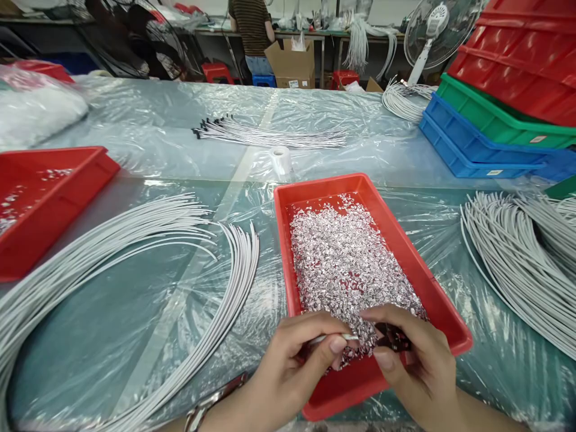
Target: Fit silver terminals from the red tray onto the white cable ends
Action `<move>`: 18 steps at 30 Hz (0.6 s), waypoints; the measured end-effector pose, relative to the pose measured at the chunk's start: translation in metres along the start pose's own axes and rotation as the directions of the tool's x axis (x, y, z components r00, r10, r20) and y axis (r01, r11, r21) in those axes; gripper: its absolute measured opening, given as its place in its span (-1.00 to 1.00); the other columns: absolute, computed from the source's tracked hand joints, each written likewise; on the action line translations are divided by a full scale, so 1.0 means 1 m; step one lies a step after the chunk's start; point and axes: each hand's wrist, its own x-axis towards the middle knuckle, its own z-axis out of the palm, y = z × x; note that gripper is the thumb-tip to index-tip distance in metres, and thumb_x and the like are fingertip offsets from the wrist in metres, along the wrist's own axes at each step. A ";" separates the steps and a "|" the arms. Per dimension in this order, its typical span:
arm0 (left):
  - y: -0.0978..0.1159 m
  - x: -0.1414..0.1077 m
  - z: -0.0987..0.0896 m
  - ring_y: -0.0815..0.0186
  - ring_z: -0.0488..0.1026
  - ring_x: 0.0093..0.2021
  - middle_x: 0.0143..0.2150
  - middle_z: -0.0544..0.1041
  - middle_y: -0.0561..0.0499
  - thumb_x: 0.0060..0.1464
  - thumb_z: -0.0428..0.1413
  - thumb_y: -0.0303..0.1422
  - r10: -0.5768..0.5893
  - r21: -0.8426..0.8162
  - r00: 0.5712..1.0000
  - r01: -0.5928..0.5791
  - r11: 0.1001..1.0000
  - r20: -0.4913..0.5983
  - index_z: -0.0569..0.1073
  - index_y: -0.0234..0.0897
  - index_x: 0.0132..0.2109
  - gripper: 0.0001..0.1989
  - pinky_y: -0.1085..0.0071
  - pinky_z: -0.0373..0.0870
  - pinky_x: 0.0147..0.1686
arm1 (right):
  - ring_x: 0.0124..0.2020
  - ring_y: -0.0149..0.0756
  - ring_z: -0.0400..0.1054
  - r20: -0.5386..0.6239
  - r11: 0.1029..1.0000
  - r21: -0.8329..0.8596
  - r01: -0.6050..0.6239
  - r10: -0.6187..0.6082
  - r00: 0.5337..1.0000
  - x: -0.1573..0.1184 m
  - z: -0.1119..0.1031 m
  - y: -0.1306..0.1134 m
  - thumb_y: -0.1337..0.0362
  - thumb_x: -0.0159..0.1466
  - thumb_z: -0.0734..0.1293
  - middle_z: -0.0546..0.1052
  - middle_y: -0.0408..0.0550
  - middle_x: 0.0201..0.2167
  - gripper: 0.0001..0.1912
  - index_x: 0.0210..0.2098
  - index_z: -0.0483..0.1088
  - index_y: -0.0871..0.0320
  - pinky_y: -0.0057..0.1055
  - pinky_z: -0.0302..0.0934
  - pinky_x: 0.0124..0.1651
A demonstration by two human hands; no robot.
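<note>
My left hand point(301, 354) pinches a thin white cable point(349, 338) between thumb and fingertips, its short end pointing right. Opposite it, my right hand point(420, 354) is curled around a small dark object point(392, 337), partly hidden by the fingers, so its kind is unclear. A small gap separates the cable end from this object. Both hands are over the near part of a red tray point(423, 282), which holds a broad layer of small shiny silvery pieces point(346, 258). On the left lies a long curved bundle of white cables point(112, 234), their ends fanned out.
Another red tray point(67, 204) stands at the left. A white roll point(281, 161) and cables with black ends point(270, 133) lie farther back. Stacked blue bins point(477, 141) and a thick cable bundle point(517, 270) are on the right. A person point(252, 30) is in the background.
</note>
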 end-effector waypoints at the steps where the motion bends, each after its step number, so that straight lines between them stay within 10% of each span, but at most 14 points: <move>1: 0.000 0.000 0.000 0.43 0.37 -0.48 -0.47 0.46 0.05 0.21 0.01 -0.39 -0.001 0.006 1.000 0.001 1.000 0.000 0.47 -0.27 -0.26 -0.85 0.55 0.30 -0.46 | -0.50 -0.40 0.38 -0.007 1.000 0.001 0.003 -0.003 1.000 0.000 0.000 0.001 0.22 0.31 0.22 0.49 -0.15 -0.43 -0.83 -0.11 0.29 0.08 -0.52 0.29 -0.49; 18: -0.007 -0.004 0.003 0.44 0.41 -0.42 -0.42 0.48 0.10 0.19 0.02 -0.45 0.121 0.100 0.992 -0.116 0.988 -0.043 0.44 -0.20 -0.21 -0.88 0.57 0.32 -0.45 | -0.46 -0.44 0.34 0.138 0.998 -0.038 0.054 -0.048 0.989 -0.002 0.008 0.002 0.27 0.31 0.20 0.48 -0.12 -0.39 -0.85 -0.14 0.28 0.17 -0.51 0.26 -0.39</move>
